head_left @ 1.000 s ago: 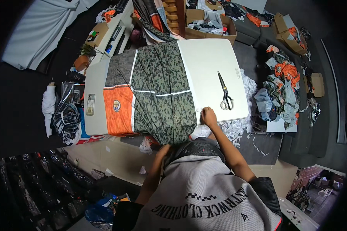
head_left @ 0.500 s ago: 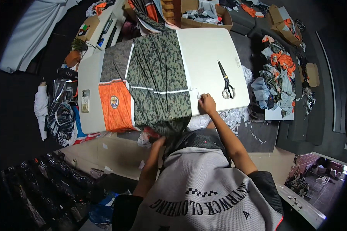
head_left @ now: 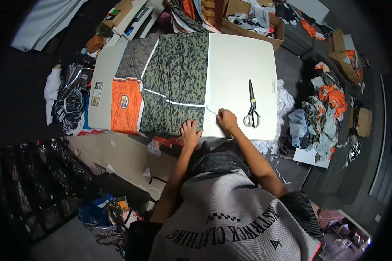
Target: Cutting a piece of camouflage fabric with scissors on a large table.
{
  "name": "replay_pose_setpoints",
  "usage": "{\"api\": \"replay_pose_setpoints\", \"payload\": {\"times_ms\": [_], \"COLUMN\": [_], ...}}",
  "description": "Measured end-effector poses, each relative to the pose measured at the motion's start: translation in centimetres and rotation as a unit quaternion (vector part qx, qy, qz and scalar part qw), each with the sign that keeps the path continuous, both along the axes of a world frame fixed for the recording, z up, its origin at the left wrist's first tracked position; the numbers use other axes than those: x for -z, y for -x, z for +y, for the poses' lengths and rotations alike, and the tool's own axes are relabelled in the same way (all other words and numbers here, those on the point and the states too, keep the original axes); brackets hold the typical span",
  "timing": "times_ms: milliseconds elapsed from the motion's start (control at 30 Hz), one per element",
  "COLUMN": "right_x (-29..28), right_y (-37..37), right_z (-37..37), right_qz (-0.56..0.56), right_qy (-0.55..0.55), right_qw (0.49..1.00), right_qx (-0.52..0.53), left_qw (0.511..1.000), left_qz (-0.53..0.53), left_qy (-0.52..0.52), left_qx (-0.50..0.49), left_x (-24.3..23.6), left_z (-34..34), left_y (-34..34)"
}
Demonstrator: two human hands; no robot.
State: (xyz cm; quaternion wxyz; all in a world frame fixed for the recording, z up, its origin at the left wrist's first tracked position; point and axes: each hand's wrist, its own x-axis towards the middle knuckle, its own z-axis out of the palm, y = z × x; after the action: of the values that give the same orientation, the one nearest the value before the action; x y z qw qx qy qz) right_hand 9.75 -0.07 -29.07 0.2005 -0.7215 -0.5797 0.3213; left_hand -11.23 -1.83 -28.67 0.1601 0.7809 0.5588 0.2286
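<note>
On the white table (head_left: 241, 56) lies a printed fabric (head_left: 172, 65) in camouflage, grey and orange, with white bands and a round emblem on the orange part. My left hand (head_left: 190, 130) rests with fingers apart on the fabric's near right corner. My right hand (head_left: 226, 121) is closed on a thin white strip (head_left: 211, 109) that runs from the fabric's right edge onto the table. Large black-handled scissors (head_left: 251, 100) lie just right of that hand, blades pointing away from me. A phone-like flat object (head_left: 96, 92) is at the table's left end.
Piles of orange, grey and camouflage cloth (head_left: 324, 113) sit right of the table. Cardboard boxes (head_left: 278, 37) stand behind and right. A white shelving unit (head_left: 130, 28) is at back left. A white roll (head_left: 51, 98) and wrapped bundles (head_left: 72, 113) are left. Scraps lie on the floor (head_left: 130, 152).
My left hand has come up from below the table's edge onto the fabric. My right hand has moved slightly and now draws out the white strip. The whole view has shifted with the head.
</note>
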Motion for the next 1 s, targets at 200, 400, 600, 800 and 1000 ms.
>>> {"api": "replay_pose_setpoints", "payload": {"times_ms": [200,400,600,800,1000], "right_x": [1.0,-1.6,-0.6,-0.2,-0.2], "right_y": [-3.1,-9.6,-17.0,-17.1,-14.5], "right_z": [-0.5,-1.9,-1.6,-3.9,-6.4], "right_qz": [-0.038,0.044,-0.102,-0.131,-0.159], "right_qy": [0.046,0.027,0.077,-0.041,-0.031], "right_qw": [0.984,0.993,0.99,0.991,0.986], "right_qx": [-0.165,-0.108,-0.064,-0.002,-0.034], "left_qw": [0.994,0.99,0.991,0.983,0.997], "left_qz": [0.085,0.091,-0.002,-0.083,-0.036], "left_qy": [0.015,0.017,0.036,0.007,0.058], "left_qx": [-0.074,-0.105,-0.127,-0.165,-0.026], "left_x": [1.8,2.7,2.6,0.9,0.8], "left_z": [-1.0,-4.0,-6.0,-3.4,0.6], "left_y": [-3.9,-3.8,-5.8,-5.2,-5.6]}}
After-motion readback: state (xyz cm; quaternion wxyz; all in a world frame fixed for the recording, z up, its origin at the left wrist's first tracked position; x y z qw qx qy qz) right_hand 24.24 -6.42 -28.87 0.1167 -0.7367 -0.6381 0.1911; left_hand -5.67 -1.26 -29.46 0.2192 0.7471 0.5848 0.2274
